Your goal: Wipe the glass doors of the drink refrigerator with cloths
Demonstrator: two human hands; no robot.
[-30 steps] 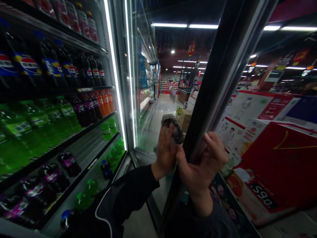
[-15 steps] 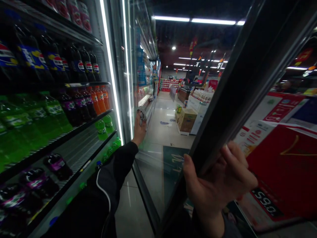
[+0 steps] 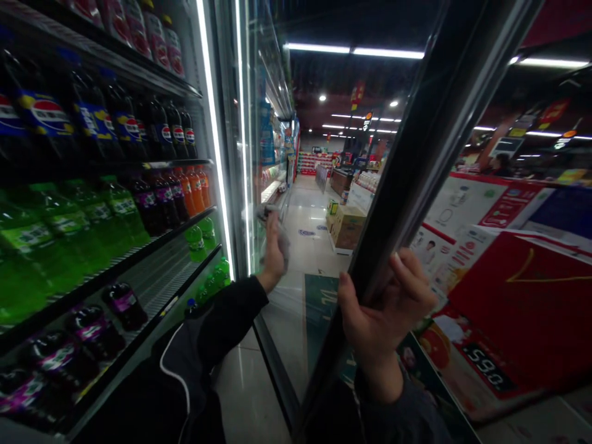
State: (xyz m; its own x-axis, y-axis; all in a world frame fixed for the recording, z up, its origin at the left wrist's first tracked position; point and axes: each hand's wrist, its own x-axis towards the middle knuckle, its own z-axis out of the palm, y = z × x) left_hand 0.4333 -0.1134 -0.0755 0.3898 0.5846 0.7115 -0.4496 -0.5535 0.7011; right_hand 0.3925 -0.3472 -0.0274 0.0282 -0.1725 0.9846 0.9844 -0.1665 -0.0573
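My right hand [image 3: 386,308] is wrapped round the dark edge of the open cooler door [image 3: 416,160], which tilts up to the right. Stretched out to the left, my left hand [image 3: 272,250] holds a grey cloth [image 3: 282,243] against the glass of the neighbouring cooler door [image 3: 261,154], beside the lit white frame strip [image 3: 215,142]. A black sleeve with a white cord covers my left arm.
The open cooler on the left holds shelves of dark cola bottles [image 3: 115,126], green soda bottles [image 3: 69,222], purple and orange bottles. Red and white boxed goods [image 3: 509,271] stand behind the door on the right. A shop aisle with cardboard boxes [image 3: 346,225] runs ahead.
My left hand with the cloth left the door edge near my right hand and reached out to the neighbouring glass door, then slid slightly down. My right hand kept its grip on the door edge.
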